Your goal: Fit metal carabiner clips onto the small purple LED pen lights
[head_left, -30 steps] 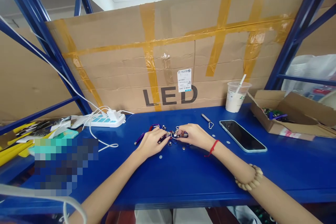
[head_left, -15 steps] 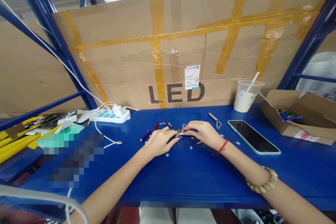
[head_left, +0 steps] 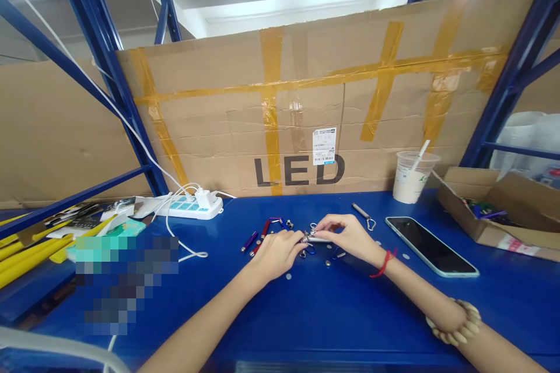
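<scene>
My left hand (head_left: 280, 252) is closed, its thumb and fingers pinching the left end of a small silver keychain flashlight (head_left: 321, 239). My right hand (head_left: 347, 236) meets it from the right, thumb and fingertips closed on the flashlight's metal parts; the fingers partly hide them. Just behind and beside my left hand lie a purple tube (head_left: 249, 242) and a red tube (head_left: 265, 229) with a clip. A blue carabiner clip (head_left: 338, 254) and small silver discs (head_left: 289, 276) lie scattered around the hands. Farther right rests another silver tube with a carabiner (head_left: 362, 211).
A phone (head_left: 431, 245), a drink cup with straw (head_left: 412, 178) and an open cardboard box (head_left: 490, 227) stand on the right of the blue table (head_left: 350, 320). A power strip (head_left: 188, 207) with white cables lies at left, beside yellow items (head_left: 39, 253). Taped cardboard (head_left: 219, 128) stands behind.
The camera has tilted up, so the table and hands sit lower in view. Both hands stay together at the silver flashlight; the right fingers have shifted slightly.
</scene>
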The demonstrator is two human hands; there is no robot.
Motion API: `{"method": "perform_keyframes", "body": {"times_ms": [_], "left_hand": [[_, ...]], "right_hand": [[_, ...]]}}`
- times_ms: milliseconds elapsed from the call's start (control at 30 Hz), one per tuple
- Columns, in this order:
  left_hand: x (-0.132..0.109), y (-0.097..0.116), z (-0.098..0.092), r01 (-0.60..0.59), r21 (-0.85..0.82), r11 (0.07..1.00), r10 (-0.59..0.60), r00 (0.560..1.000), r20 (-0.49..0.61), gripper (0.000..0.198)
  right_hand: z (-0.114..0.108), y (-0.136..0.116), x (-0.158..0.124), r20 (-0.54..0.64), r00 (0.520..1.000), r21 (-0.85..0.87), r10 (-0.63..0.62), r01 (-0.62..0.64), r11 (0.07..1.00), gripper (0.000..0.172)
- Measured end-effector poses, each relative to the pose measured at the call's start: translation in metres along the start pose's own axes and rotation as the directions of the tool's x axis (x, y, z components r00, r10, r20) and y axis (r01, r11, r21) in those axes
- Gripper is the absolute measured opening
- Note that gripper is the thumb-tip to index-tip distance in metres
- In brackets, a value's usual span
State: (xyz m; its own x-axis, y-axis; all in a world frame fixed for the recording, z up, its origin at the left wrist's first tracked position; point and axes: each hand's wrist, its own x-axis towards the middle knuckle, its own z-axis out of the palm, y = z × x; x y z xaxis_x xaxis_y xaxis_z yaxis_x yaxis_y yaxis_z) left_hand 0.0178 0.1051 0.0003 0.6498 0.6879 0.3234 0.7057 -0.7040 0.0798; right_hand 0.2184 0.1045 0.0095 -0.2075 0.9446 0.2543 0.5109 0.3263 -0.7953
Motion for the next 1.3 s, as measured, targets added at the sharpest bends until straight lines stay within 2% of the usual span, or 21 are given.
{"method": "perform_keyframes", "body": {"times_ms": [233, 400, 567, 667, 800, 1067, 1300], "left_hand": [[-0.001, -0.002, 0.001, -0.036, 0.022, 0.999, 0.036, 0.999, -0.018, 0.036], [-0.005, -0.001, 0.005, -0.091, 0.041, 0.995, 0.092, 0.995, -0.024, 0.034], [-0.009, 0.005, 0.011, -0.097, -0.085, 0.992, 0.096, 0.995, -0.009, 0.031], [-0.01, 0.009, 0.012, -0.099, -0.047, 0.994, 0.101, 0.994, 0.049, 0.032], [-0.009, 0.012, 0.012, -0.079, -0.034, 0.996, 0.081, 0.996, 0.039, 0.031], [-0.006, 0.011, 0.016, -0.063, 0.042, 0.997, 0.067, 0.991, -0.119, 0.029], [-0.002, 0.01, 0.01, -0.081, -0.033, 0.996, 0.077, 0.99, -0.12, 0.028]], "right_hand": [[0.003, -0.011, -0.005, 0.093, 0.996, 0.079, 0.0, -0.008, 0.997, 0.039], [0.0, -0.013, -0.005, 0.198, 0.977, 0.16, 0.075, -0.107, 0.981, 0.041], [-0.002, -0.013, -0.008, 0.326, 0.921, 0.168, 0.212, -0.277, 0.946, 0.046], [-0.002, -0.01, -0.01, 0.375, 0.904, 0.15, 0.207, -0.279, 0.948, 0.048], [-0.001, -0.009, -0.01, 0.381, 0.895, 0.174, 0.233, -0.317, 0.932, 0.05], [0.001, -0.018, -0.01, 0.32, 0.87, 0.231, 0.374, -0.455, 0.86, 0.056], [-0.005, -0.014, -0.008, 0.313, 0.903, 0.219, 0.295, -0.371, 0.903, 0.057]]}}
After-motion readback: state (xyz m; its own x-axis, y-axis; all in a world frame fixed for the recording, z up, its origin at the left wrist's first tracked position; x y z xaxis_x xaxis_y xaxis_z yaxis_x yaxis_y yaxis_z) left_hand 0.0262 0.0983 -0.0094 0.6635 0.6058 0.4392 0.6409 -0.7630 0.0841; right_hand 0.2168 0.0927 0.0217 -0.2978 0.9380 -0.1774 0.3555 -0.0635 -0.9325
